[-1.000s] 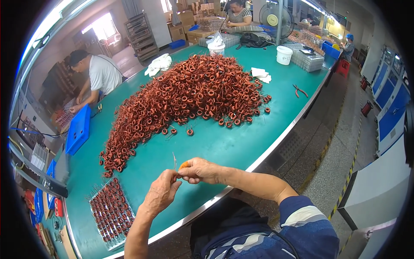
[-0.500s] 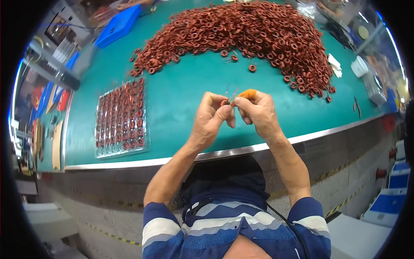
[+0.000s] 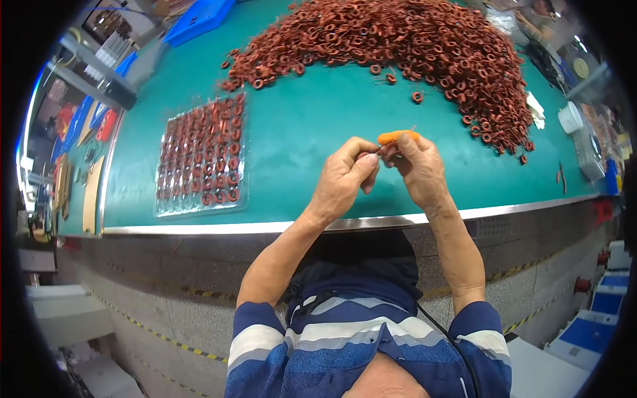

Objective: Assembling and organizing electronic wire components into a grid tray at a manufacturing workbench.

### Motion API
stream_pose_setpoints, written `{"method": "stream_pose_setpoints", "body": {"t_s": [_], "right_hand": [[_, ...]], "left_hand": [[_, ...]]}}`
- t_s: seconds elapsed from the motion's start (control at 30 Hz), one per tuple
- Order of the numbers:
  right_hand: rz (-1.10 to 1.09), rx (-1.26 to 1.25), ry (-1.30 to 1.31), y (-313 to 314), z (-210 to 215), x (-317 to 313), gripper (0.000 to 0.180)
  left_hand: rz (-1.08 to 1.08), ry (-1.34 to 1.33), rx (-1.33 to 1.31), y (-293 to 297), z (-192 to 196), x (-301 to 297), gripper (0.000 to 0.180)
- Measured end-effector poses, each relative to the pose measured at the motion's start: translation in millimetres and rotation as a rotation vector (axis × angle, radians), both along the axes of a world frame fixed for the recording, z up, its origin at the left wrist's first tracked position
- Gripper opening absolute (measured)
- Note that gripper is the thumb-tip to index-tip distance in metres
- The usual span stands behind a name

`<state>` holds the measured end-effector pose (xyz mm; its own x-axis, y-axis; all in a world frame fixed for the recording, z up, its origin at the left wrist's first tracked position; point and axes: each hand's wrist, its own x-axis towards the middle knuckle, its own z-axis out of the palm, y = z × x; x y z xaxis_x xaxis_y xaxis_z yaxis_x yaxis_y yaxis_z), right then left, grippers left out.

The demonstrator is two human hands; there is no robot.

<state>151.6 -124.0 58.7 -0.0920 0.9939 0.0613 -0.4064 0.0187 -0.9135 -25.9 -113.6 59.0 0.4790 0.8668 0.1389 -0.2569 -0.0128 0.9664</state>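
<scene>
Orange shows at the top of the right hand (image 3: 418,169), curled shut around an orange-handled tool (image 3: 397,137). Just beside it, the left hand (image 3: 342,179) pinches something small I cannot make out. Both hover over the green table (image 3: 312,126), between the tray of coils (image 3: 202,156) and the heap of copper coils (image 3: 398,40).

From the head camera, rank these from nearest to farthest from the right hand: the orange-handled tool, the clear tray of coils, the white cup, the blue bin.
1. Orange-handled tool: held in the right hand, at its fingertips.
2. White cup: off to the right, on the bench's far edge.
3. Clear tray of coils: to the left, past the left hand.
4. Blue bin: far upper left corner.
</scene>
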Motion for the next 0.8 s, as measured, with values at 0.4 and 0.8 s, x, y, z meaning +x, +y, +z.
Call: {"method": "stream_pose_setpoints", "body": {"t_s": [0.4, 0.8], "right_hand": [[0.058, 0.191, -0.692, -12.1, 25.2, 19.8, 0.030], [0.270, 0.023, -0.791, -8.2, 52.1, 26.0, 0.036]], "left_hand": [[-0.155, 0.254, 0.163, 3.6, 6.3, -33.2, 0.017], [-0.038, 0.634, 0.679, -8.7, 33.3, -22.6, 0.010]]}}
